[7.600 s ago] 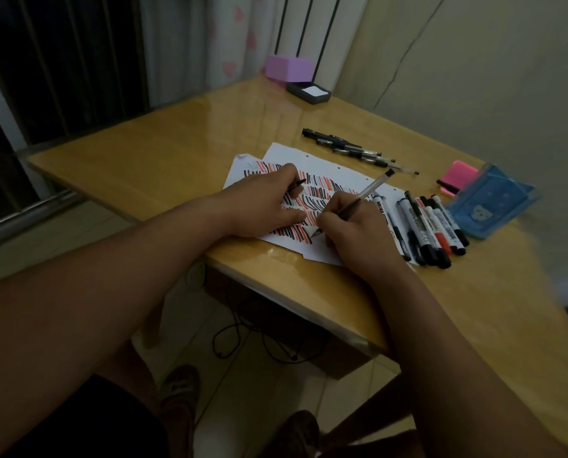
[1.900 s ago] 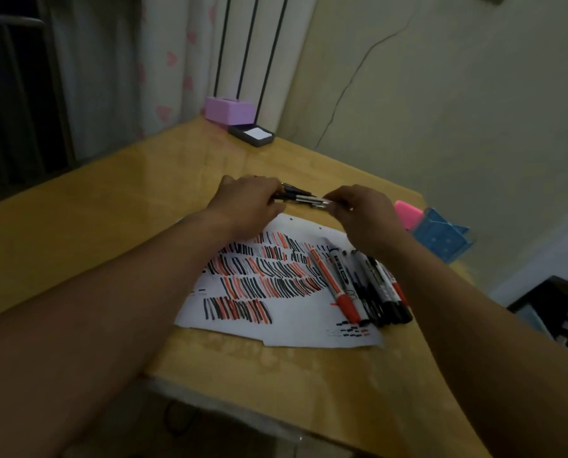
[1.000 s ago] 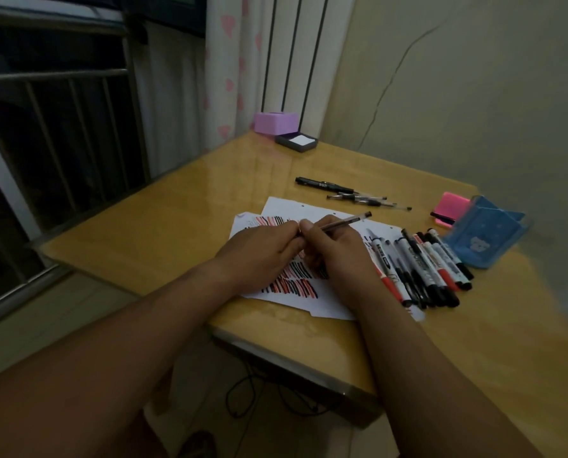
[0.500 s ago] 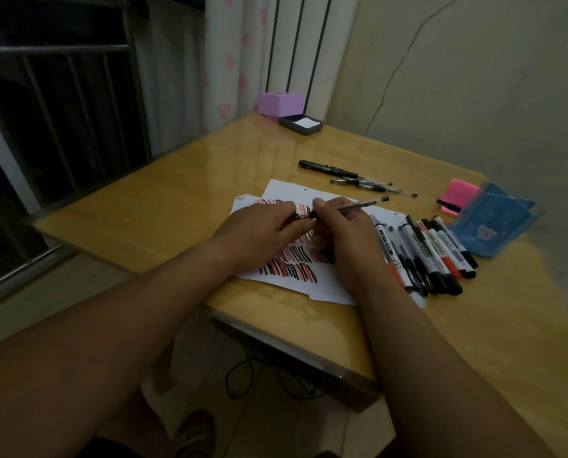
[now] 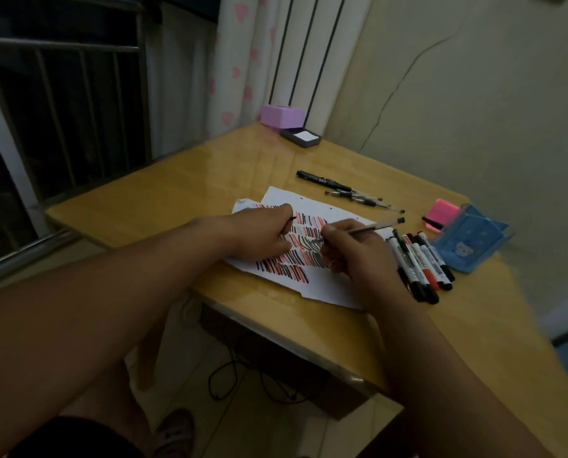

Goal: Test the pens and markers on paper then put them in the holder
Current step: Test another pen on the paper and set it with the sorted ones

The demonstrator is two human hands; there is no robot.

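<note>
Testing at mid-frame: right hand (image 5: 352, 256) grips pen (image 5: 371, 228), tip at paper (image 5: 322, 292); left hand (image 5: 259, 233), resting on it, pinches a dark cap (image 5: 292, 219). Risk: the right wrist may smear strokes or nudge markers (image 5: 418, 259) alongside.

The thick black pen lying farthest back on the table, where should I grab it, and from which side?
Probably best: pinch the black pen at mid-barrel from above, fingers across its width. It lies flat on the table, and its right end runs close to the thinner pens, so the middle or left half leaves room.
</note>
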